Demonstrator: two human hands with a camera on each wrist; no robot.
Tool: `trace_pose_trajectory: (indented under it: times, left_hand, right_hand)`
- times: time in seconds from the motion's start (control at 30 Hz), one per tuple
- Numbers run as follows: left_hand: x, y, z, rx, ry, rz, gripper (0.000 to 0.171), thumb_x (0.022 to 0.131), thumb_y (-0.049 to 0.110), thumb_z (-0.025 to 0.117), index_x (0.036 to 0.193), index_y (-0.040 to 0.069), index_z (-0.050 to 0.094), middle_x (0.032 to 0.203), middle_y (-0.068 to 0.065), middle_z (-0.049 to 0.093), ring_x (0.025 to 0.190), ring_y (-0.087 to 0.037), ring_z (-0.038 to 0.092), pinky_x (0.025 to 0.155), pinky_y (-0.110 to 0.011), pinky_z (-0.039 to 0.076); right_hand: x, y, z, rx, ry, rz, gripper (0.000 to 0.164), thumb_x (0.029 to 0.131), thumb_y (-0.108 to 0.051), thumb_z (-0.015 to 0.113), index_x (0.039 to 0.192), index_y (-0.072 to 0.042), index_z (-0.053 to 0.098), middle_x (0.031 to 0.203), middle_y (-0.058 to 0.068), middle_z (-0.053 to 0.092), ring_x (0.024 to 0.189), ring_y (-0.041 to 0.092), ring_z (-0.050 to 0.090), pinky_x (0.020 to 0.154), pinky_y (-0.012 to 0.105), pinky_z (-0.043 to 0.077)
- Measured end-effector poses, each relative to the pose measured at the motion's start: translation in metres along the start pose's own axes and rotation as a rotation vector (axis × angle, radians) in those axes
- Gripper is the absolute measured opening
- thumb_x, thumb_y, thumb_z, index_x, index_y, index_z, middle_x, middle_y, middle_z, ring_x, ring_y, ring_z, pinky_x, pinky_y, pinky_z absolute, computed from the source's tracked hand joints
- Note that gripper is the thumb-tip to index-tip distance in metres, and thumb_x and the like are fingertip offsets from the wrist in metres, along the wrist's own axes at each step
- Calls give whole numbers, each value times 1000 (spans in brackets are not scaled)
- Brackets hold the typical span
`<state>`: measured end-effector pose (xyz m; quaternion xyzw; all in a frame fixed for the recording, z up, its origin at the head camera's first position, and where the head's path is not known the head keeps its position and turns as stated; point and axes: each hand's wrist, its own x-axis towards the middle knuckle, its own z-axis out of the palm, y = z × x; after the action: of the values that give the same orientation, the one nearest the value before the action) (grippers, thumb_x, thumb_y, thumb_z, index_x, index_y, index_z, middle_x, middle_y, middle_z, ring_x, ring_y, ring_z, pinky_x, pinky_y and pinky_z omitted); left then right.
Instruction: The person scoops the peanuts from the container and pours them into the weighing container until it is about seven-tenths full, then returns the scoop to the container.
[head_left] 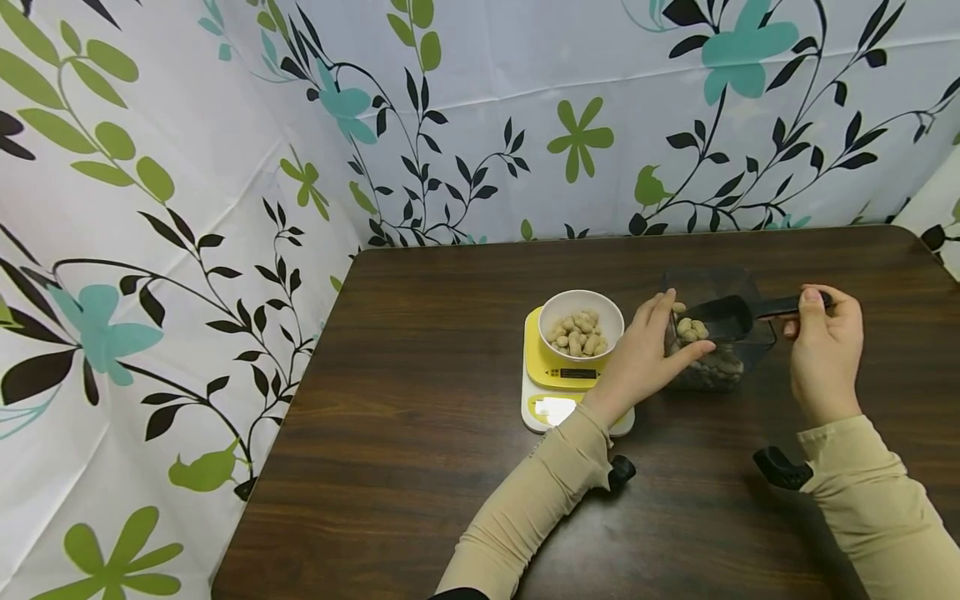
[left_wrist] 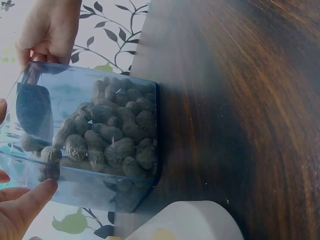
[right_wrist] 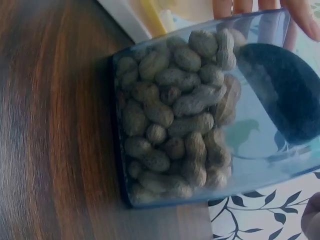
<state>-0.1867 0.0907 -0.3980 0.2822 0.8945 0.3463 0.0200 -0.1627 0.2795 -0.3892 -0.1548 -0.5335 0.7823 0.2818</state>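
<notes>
My right hand [head_left: 827,354] grips the handle of a black scoop [head_left: 723,319], whose blade sits inside the upper part of a clear, tinted plastic container [left_wrist: 95,195]. Unshelled peanuts [left_wrist: 107,132] fill the lower part of this container, and a few lie by the scoop's lip near the left wall. My left hand [head_left: 642,358] rests against the container's left side with its fingers stretched out, thumb toward the near side. Through the wall, the scoop blade [right_wrist: 280,90] shows above the peanut pile in the right wrist view.
Left of the container, a white bowl [head_left: 546,310] with peanuts stands on a yellow and white kitchen scale [head_left: 534,367]. My left forearm overlaps part of the scale. The brown wooden table [head_left: 420,400] meets a leaf-patterned curtain [head_left: 480,167] at its back and left.
</notes>
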Motion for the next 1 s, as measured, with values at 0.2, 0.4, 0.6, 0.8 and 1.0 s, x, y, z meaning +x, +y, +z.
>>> trace_pose_trajectory:
  times: [0.2,0.4,0.6,0.8,1.0]
  left_hand:
    - [0,-1,2,-9,1,-12,78,90,57,48,151,23,12,153,-2,27,134,-13,40,104,-27,41]
    - [-1,-1,3,-18,12,-19,78,90,57,48,151,22,13,152,-2,27,134,-13,40,105,-27,40]
    - [-1,-1,3,-23,6,-14,78,91,56,48,151,22,13,153,-3,27,135,-14,39,105,-28,40]
    - [-1,-2,2,-23,9,-10,78,90,56,49,151,21,14,152,-2,27,135,-14,39,105,-27,40]
    - [-1,-2,2,-19,15,-10,77,90,56,49,150,21,16,150,-3,31,133,-13,41,104,-27,41]
  right_hand:
    - [2,2,1,209,22,6,14,94,-12,51,101,-3,42,84,8,47,57,11,41,51,16,39]
    - [6,3,-2,343,-7,34,16,94,-11,51,87,1,43,67,10,53,51,14,37,49,21,33]
    - [7,2,-8,434,-34,121,16,95,-12,49,89,1,41,73,11,49,53,16,33,51,24,28]
    - [7,1,-10,480,-41,143,16,95,-10,49,88,1,40,65,13,51,49,17,35,49,25,31]
    - [7,-1,-8,461,-22,135,16,95,-11,50,93,0,40,71,12,49,52,16,35,51,24,31]
